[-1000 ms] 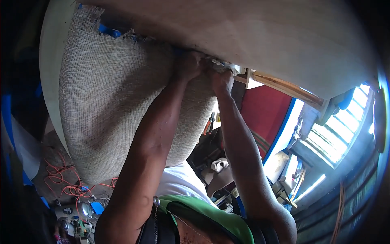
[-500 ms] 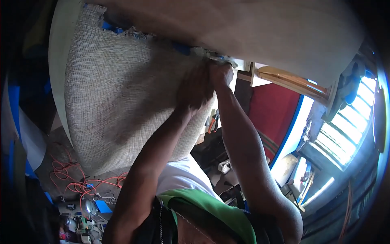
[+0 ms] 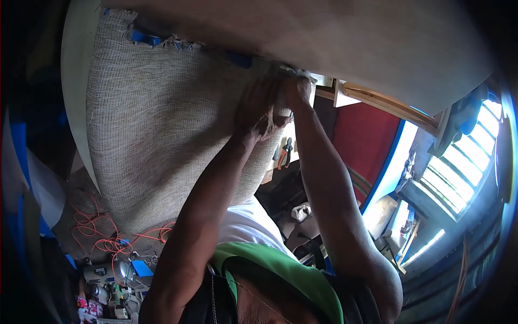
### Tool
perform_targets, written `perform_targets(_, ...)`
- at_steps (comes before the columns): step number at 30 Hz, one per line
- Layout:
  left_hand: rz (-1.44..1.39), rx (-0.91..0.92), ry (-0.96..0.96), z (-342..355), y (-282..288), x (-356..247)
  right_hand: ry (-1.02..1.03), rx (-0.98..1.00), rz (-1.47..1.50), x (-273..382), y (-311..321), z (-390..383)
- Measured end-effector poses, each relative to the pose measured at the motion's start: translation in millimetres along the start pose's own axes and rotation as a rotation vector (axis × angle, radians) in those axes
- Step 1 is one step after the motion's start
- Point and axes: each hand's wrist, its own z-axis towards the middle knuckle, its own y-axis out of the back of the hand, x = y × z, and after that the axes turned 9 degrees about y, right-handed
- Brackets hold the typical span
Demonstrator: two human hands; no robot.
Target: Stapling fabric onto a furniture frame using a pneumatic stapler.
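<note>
A large beige woven fabric (image 3: pixel 162 119) hangs in folds from the underside of a pale overhead panel (image 3: pixel 367 43), its top edge frayed beside blue strips (image 3: pixel 147 38). My left hand (image 3: pixel 258 110) lies spread against the fabric near its right side, fingers pointing up. My right hand (image 3: pixel 297 93) is closed on the fabric's upper right edge, just under the panel, its fingertips partly hidden. Pliers with orange handles (image 3: pixel 284 154) show behind the fabric's right side.
A wooden beam (image 3: pixel 386 102) runs right of my hands, with a red board (image 3: pixel 364 140) below it and a bright slatted window (image 3: pixel 461 162) beyond. On the floor at lower left lie orange cords (image 3: pixel 108 243) and assorted tools (image 3: pixel 116 302).
My left hand has left the top edge, moved down and flattened onto the fabric, shifting slightly upward since the middle frame. My right hand stays at the edge.
</note>
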Motion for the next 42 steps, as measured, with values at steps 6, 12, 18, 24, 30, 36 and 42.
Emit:
perform_targets(6, 0.083, 0.038, 0.028, 8, -8, -6, -0.156, -0.087, -0.413, 18, 0, 2)
perform_targets(12, 0.068, 0.014, 0.076, 10, -18, -3, -0.184, -0.087, -0.409, 20, -4, -2)
perform_targets(18, 0.259, 0.039, 0.17, 30, -20, -22, -0.168, -0.034, -0.405, 33, -2, 1)
perform_targets(24, 0.116, -0.008, 0.16, 28, -21, -18, -0.143, 0.035, -0.37, 4, -8, 13)
perform_targets(30, 0.259, 0.117, 0.209, 33, -11, -29, -0.123, 0.42, 0.654, -34, 56, -12)
perform_targets(36, 0.148, 0.017, 0.17, 25, -24, -32, 0.029, 0.407, -0.299, -245, 61, -64)
perform_targets(42, 0.234, -0.023, 0.147, 23, -37, -21, 0.178, 0.184, -0.463, -198, 16, -126)
